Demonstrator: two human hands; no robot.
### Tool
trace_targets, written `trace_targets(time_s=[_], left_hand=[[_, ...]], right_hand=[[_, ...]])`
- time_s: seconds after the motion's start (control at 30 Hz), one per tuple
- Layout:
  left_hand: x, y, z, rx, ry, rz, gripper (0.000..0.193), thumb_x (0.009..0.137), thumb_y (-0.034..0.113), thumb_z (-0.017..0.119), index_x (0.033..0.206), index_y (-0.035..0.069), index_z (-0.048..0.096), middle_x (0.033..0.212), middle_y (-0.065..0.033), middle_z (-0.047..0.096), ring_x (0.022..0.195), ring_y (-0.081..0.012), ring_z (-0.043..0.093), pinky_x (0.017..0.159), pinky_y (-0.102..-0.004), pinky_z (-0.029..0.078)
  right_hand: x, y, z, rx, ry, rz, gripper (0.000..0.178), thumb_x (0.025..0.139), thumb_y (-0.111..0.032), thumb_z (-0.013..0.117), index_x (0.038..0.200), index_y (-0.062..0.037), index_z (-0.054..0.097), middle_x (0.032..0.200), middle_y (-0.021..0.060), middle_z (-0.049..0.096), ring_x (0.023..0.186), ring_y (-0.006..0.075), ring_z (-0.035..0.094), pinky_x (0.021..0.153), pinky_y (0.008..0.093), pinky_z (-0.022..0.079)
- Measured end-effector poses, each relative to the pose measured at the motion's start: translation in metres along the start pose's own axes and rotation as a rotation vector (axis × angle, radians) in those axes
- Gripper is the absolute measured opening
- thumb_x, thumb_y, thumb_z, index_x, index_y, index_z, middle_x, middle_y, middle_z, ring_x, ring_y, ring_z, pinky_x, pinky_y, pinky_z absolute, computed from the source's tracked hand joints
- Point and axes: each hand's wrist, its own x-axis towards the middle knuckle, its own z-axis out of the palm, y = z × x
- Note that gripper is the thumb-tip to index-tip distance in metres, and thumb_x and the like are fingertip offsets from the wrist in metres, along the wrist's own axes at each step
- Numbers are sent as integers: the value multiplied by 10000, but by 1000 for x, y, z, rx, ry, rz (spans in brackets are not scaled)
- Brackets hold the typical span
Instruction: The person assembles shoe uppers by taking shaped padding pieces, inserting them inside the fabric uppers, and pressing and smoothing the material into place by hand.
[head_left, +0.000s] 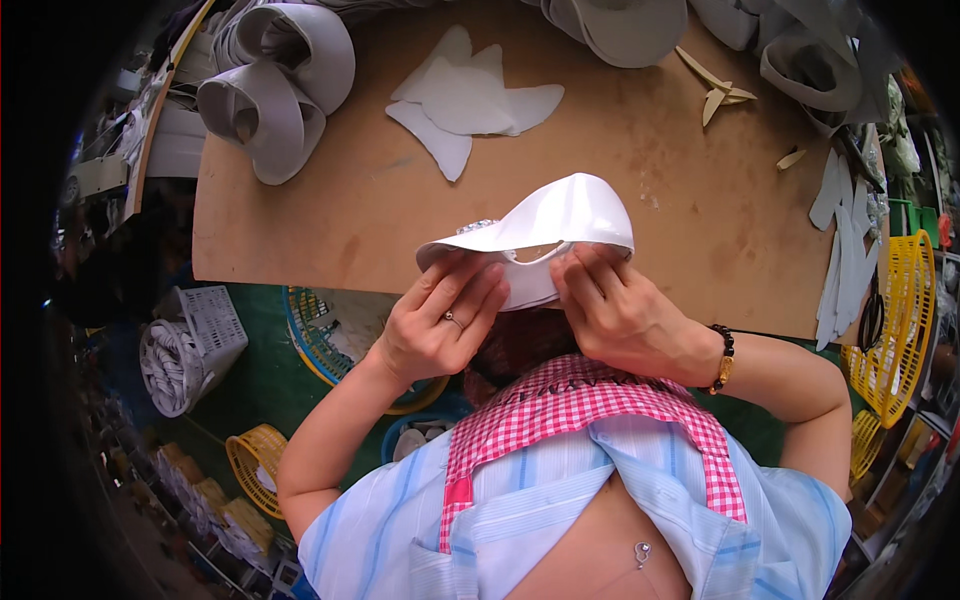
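bridging two bare hands, a glossy white curved piece [590, 205] is held up at the near edge of the table [330, 220]; i can't tell whether it touches the board. the left hand [440, 315] is clamped on its left end, the right hand [625, 305] on its right end. the table is brown, marked with darker stains and pale scuffs. beyond the piece lie flat white cutouts [465, 100], overlapping; cream scraps [712, 106] sit farther right, and long white strips [832, 275] lie along the right edge. grey curved pieces [315, 60] bunch at the back left, with more along the far side. off the table, a large yellow basket [905, 320] stands at the right; at the left, a white basket [222, 318] has pale coils [172, 372] in or beside it, i can't tell which. the floor [245, 365] is green, and the room's sides are crowded and dim.
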Motion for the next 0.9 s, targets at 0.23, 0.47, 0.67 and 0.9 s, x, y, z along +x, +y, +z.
trace_targets(time_s=[0.23, 0.47, 0.67, 0.9], left_hand=[[-9, -3, -3, -54, -27, -30, 267, 737, 69, 622, 986, 31, 712, 1073, -103, 684, 1070, -267, 633, 974, -413, 497], [-44, -19, -14, -104, -183, -160, 331, 772, 140, 700, 1099, 93, 685, 1180, -81, 655, 1178, -204, 589, 1063, -405, 398], [-4, -12, 2, -181, 247, -748, 258, 732, 122, 765, 960, 57, 663, 990, -101, 681, 918, -299, 633, 901, -393, 456], [63, 2, -25, -850, 410, -869, 139, 805, 12, 690, 938, 9, 646, 754, -120, 678, 665, -123, 648, 606, -257, 499]], right_hand=[[0, -19, 15, 228, 16, 136, 799, 715, -379, 714, 1389, -56, 434, 1029, 151, 499, 1068, 310, 487, 950, 450, 393], [20, -25, 21, -11, -114, 218, 943, 654, -507, 721, 1471, -312, 294, 1020, 72, 450, 994, 243, 437, 930, 460, 339], [27, -29, 35, -285, 11, 280, 794, 768, -302, 656, 1460, -393, 279, 1030, 50, 448, 967, 236, 424, 870, 442, 353], [21, 26, -89, 236, 556, 192, 508, 658, -155, 769, 1139, -89, 618, 1023, 80, 596, 912, 272, 604, 787, 374, 482]])
